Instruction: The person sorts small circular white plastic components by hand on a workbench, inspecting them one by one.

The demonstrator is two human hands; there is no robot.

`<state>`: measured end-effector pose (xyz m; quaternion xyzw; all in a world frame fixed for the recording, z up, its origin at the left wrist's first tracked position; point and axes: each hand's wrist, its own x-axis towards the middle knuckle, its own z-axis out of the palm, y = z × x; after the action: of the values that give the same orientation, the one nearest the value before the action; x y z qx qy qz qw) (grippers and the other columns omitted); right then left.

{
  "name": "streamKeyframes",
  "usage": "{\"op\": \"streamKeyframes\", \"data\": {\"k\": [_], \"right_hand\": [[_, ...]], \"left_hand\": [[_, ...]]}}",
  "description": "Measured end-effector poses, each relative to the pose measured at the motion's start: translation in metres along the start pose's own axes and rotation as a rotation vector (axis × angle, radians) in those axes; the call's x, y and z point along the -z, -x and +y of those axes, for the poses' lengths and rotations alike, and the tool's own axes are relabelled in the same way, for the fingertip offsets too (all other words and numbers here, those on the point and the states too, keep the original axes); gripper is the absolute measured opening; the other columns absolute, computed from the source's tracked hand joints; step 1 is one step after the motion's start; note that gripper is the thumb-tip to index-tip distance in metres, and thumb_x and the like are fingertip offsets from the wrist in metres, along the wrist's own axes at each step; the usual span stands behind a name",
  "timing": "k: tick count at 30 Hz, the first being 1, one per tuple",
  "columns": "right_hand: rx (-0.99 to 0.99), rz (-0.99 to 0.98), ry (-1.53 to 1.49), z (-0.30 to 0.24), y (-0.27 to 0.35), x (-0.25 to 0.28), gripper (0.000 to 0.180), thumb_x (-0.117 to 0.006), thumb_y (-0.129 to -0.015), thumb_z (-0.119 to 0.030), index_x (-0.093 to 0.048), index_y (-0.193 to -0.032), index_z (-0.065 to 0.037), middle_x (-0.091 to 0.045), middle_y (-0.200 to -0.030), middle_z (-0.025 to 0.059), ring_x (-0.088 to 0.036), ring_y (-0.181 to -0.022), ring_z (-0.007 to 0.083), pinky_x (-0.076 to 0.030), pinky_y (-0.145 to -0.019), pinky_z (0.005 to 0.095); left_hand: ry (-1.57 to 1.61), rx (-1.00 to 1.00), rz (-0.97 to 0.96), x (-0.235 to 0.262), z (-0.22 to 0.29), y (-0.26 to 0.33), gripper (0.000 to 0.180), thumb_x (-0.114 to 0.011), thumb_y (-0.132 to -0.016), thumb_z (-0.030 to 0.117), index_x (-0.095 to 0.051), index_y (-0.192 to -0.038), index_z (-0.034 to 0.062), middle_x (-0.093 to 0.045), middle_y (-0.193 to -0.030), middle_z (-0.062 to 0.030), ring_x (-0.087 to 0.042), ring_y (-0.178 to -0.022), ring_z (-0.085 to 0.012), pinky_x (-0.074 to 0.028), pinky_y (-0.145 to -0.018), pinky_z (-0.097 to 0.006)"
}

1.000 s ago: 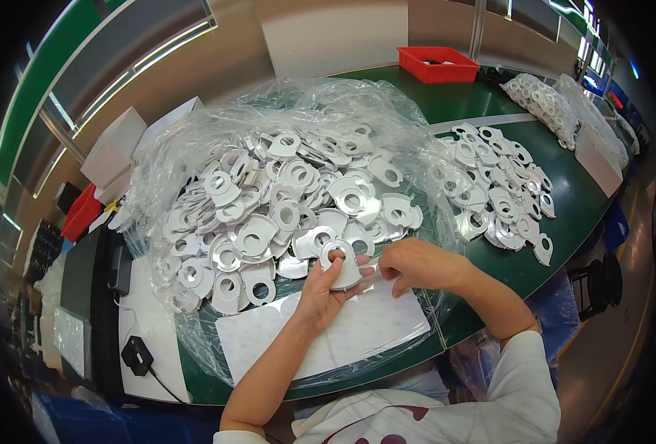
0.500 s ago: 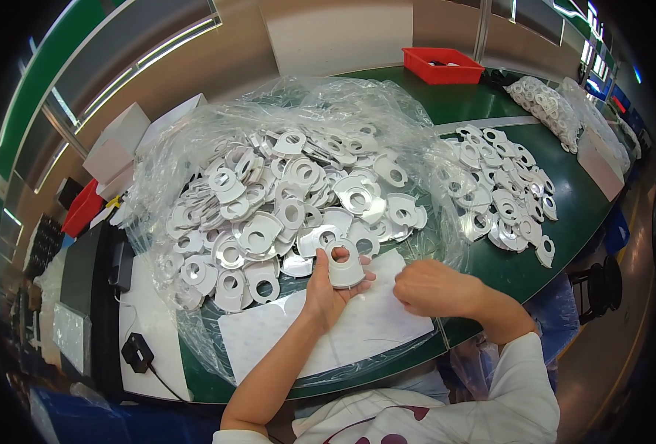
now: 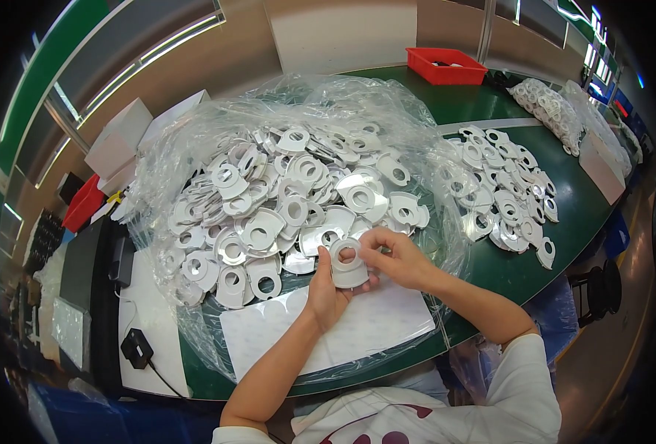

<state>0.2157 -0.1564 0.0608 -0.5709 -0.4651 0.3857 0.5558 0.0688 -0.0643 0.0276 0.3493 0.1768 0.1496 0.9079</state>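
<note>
we have one white ring-shaped part with a tab [image 3: 348, 260] held up just above the white sheet [image 3: 328, 333], at about 6 o'clock from the big heap of matching parts [image 3: 291, 200]. our left hand [image 3: 326, 290] cradles it from below, palm up, fingers curled under its lower edge. our right hand [image 3: 393, 257] comes in from 3 o'clock and pinches the upper rim between thumb and fingertips. both hands are closed on this same part.

the heap lies on a crumpled clear plastic bag [image 3: 195, 140] spread over the green table [image 3: 520, 274]. a second, smaller spread of the same parts [image 3: 502, 196] sits at 2 o'clock, well apart from our hands.

what we judge could go wrong: the part looks thin and slick, so a light pinch might let it slip down onto the sheet. the bag's loose folds rise close by our right wrist, and a snag there could drag parts off the heap. the heap's near edge is just beside our fingers, so a careless sweep may mix this piece back in.
</note>
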Motion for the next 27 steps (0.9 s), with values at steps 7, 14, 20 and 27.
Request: {"op": "streamKeyframes", "data": {"k": [7,14,20,27], "right_hand": [[-0.078,-0.021,-0.036,0.0039,-0.0045,-0.0029,0.013,-0.059,-0.092,-0.016,-0.057,-0.091,-0.003,-0.057,-0.076,-0.0006,-0.054,-0.059,0.0046,-0.041,-0.055,0.0198],[-0.096,-0.017,-0.049,0.0055,-0.0036,-0.0030,0.013,-0.059,-0.091,-0.016,-0.057,-0.091,-0.003,-0.057,-0.075,-0.0009,-0.054,-0.058,0.0045,-0.041,-0.054,0.0197],[-0.088,-0.018,-0.037,0.0041,-0.0026,-0.0026,0.013,-0.059,-0.091,-0.016,-0.057,-0.090,-0.003,-0.057,-0.075,-0.0003,-0.054,-0.058,0.0048,-0.041,-0.055,0.0199],[-0.071,0.025,-0.026,0.0082,-0.0016,-0.0050,0.013,-0.059,-0.091,-0.014,-0.057,-0.090,-0.002,-0.058,-0.080,0.0013,-0.054,-0.055,0.0047,-0.043,-0.051,0.0201]], "left_hand": [[0.029,-0.024,0.008,0.0058,-0.0013,-0.0036,0.060,-0.011,-0.099,0.054,-0.047,-0.114,0.0090,-0.057,-0.111,-0.0127,-0.061,-0.087,-0.0257,-0.050,-0.073,-0.036],[0.039,-0.017,0.017,0.0041,-0.0022,-0.0029,0.060,-0.011,-0.099,0.054,-0.047,-0.113,0.0086,-0.057,-0.110,-0.0127,-0.061,-0.087,-0.0256,-0.050,-0.072,-0.036],[0.033,-0.016,0.021,0.0014,-0.0017,-0.0026,0.061,-0.011,-0.098,0.055,-0.048,-0.113,0.0084,-0.057,-0.109,-0.0119,-0.061,-0.086,-0.0242,-0.050,-0.071,-0.035],[0.026,-0.019,0.012,0.0013,-0.0023,-0.0036,0.059,-0.011,-0.098,0.054,-0.047,-0.113,0.0093,-0.057,-0.109,-0.0116,-0.060,-0.086,-0.0239,-0.050,-0.071,-0.035]]}}
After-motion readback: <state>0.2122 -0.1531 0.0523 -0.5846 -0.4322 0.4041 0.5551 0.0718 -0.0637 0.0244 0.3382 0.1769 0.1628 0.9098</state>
